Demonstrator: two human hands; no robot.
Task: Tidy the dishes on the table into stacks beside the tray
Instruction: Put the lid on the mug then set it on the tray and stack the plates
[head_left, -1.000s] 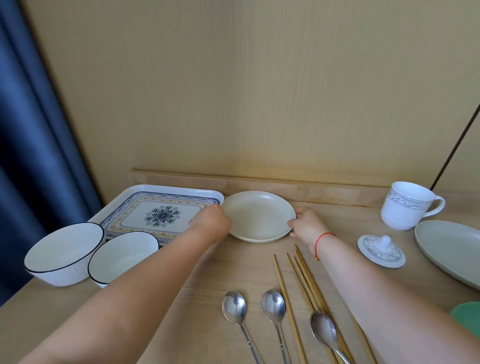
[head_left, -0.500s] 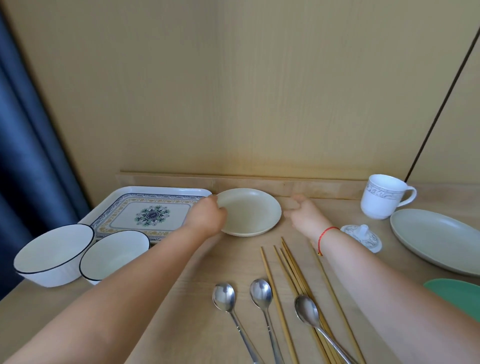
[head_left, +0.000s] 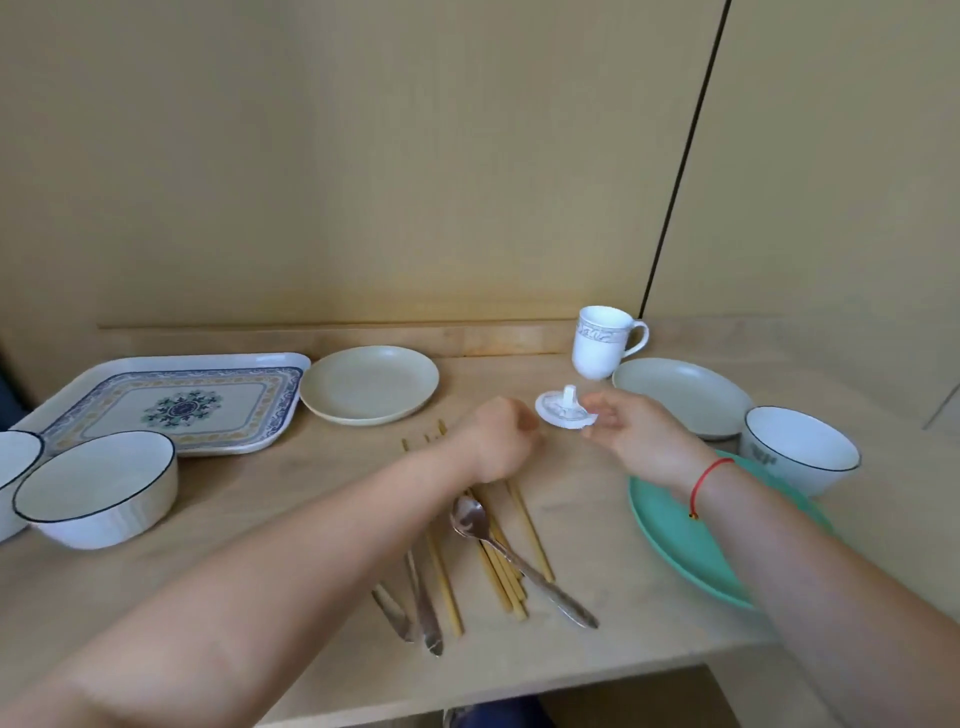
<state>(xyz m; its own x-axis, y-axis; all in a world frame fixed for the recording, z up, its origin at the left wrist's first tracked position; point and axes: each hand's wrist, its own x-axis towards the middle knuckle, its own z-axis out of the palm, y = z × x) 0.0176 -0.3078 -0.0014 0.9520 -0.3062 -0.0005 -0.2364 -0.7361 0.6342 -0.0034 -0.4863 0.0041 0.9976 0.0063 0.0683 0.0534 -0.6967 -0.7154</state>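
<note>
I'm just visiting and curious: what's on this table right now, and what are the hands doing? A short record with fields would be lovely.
tray: white rectangular patterned tray, far left
beside tray: beige round plate, alone, nothing stacked on it
bowls: two white dark-rimmed bowls in front of the tray, a third at right
other plates: second beige plate; teal plate under the right forearm
cup: white mug upright by the wall
right hand: pinching the small white knobbed lid
left hand: curled, holding nothing
cutlery: wooden chopsticks and metal spoons, loose

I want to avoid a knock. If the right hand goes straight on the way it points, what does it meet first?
Probably the small white lid: the right hand is already at its edge. Beyond stands the cup.
</note>
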